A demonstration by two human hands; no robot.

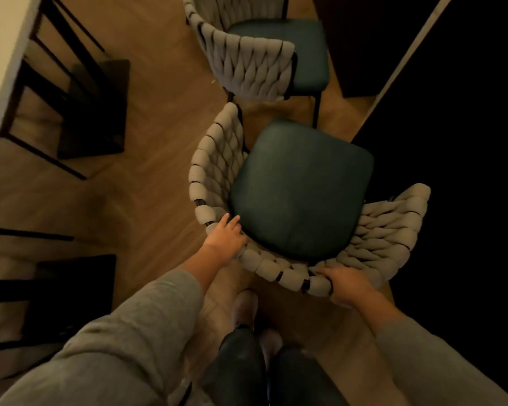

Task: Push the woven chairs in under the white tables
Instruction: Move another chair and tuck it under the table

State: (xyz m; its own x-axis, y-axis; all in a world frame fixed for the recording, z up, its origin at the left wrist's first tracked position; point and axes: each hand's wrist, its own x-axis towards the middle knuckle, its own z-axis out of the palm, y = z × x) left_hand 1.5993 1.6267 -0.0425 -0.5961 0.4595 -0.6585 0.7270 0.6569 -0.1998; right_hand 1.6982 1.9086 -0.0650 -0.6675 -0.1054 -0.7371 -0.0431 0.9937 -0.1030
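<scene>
A broad strip of bare wooden floor [159,159] lies open left of the near woven chair [302,189], between it and the dark chairs [94,112] set at the white table [0,54] on the left. Ahead, the second woven chair [255,63] stands just beyond its left arm, leaving only a narrow gap. On the right a slanting white edge [405,60] meets the seat's corner, and beyond it all is too dark to tell

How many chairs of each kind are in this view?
Woven chairs, green seats: 2, near woven chair, far woven chair
Dark-framed chairs: 2, upper dark chair, lower dark chair
Total: 4
</scene>
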